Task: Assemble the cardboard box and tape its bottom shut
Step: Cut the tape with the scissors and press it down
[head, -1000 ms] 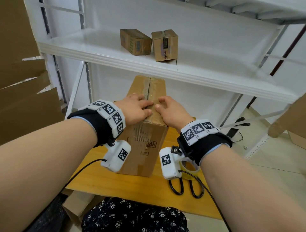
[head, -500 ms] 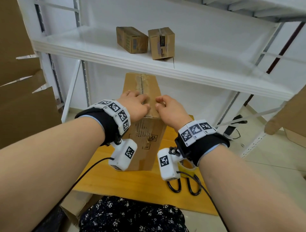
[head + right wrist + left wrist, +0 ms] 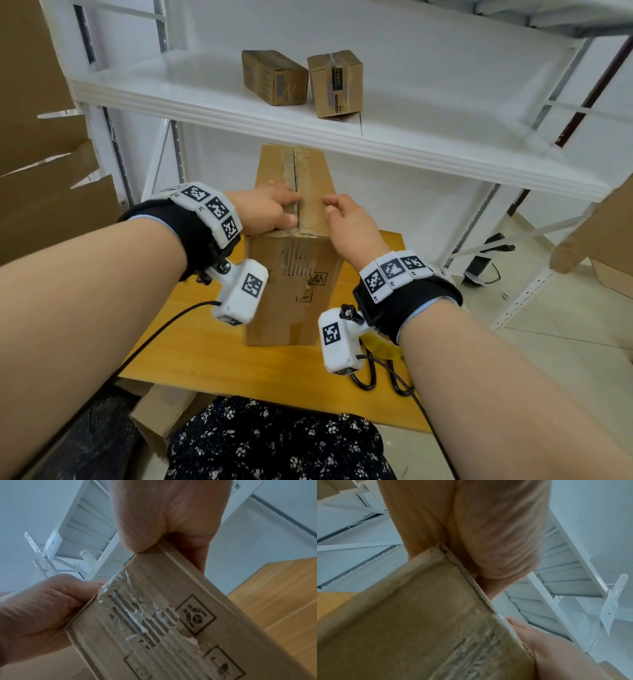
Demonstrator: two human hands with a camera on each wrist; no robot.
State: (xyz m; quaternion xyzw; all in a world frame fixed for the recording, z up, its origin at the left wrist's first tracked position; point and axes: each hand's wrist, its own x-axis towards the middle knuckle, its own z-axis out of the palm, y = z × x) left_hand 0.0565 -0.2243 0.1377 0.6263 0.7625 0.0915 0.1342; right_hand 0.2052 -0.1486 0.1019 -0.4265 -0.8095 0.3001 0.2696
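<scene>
A tall cardboard box (image 3: 291, 281) stands on the wooden table (image 3: 205, 342) with its closed flaps facing up. Clear tape (image 3: 296, 171) runs along the middle seam. My left hand (image 3: 270, 209) lies flat on the near end of the left flap, fingers straight and reaching the seam. My right hand (image 3: 342, 219) rests on the right flap with its fingers bent, just right of the seam. The left wrist view shows my left palm (image 3: 471, 527) over the box's top edge (image 3: 419, 628). In the right wrist view my right palm (image 3: 168, 513) sits on the box's printed side (image 3: 171, 615).
A yellow tape roll (image 3: 380, 346) and black-handled scissors (image 3: 366, 380) lie on the table under my right wrist. A white shelf (image 3: 376, 130) overhangs the box and carries two small cartons (image 3: 274, 77) (image 3: 335, 84). Flat cardboard (image 3: 41, 171) leans at the left.
Both hands stay on the near end of the box top. My right fingers have drawn back a little from the seam. The head view has shifted slightly.
</scene>
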